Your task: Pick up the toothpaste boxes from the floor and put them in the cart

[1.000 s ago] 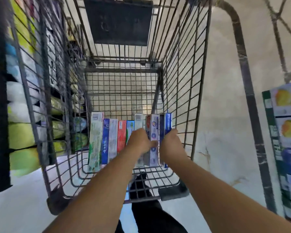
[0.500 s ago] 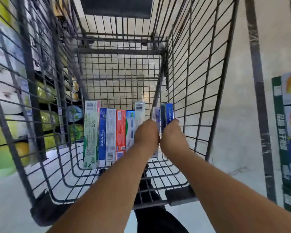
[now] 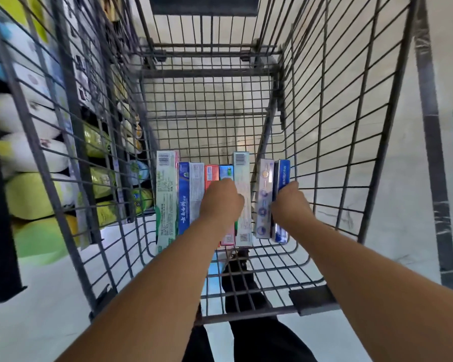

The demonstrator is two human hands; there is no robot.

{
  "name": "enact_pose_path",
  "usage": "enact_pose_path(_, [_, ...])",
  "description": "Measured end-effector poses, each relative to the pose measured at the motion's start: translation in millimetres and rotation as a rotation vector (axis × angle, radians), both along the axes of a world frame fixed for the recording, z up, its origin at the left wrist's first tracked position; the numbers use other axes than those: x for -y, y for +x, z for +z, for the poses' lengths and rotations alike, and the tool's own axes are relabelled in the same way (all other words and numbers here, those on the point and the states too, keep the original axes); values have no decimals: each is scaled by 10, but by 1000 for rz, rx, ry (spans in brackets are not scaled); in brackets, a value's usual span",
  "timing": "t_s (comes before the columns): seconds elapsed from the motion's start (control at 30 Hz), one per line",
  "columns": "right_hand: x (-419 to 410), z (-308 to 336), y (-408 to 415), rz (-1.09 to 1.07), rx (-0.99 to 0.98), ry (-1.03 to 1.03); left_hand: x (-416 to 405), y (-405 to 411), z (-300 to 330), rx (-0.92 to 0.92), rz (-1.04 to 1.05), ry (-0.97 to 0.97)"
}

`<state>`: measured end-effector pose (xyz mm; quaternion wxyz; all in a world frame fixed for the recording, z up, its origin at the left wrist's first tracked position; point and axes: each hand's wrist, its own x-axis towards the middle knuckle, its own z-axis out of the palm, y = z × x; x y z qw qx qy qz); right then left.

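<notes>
Left hand [image 3: 221,202] seemingly gripping the white box [image 3: 242,194], right hand [image 3: 289,202] fingers curled round the blue box [image 3: 281,176]; either could topple against the cart's [image 3: 351,126] right wall

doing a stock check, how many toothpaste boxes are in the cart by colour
green-white box: 1
blue box: 1
grey-white box: 1
red box: 1
light blue box: 1
white box: 1
lilac box: 1
dark blue box: 1
total: 8, all standing in a row in the cart
</notes>
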<state>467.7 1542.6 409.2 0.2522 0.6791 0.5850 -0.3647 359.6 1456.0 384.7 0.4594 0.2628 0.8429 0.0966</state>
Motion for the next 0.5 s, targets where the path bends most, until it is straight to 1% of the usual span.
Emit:
enact_pose_path(0.07, [26, -19, 5, 40, -7, -18, 76, -84, -16, -2, 13, -1])
enact_pose_path(0.37, [87, -60, -65, 74, -27, -102, 231, -211, 38, -6, 9, -37])
enact_pose_path(0.5, [106, -9, -65, 75, -58, -94, 288, -284, 101, -36, -10, -22])
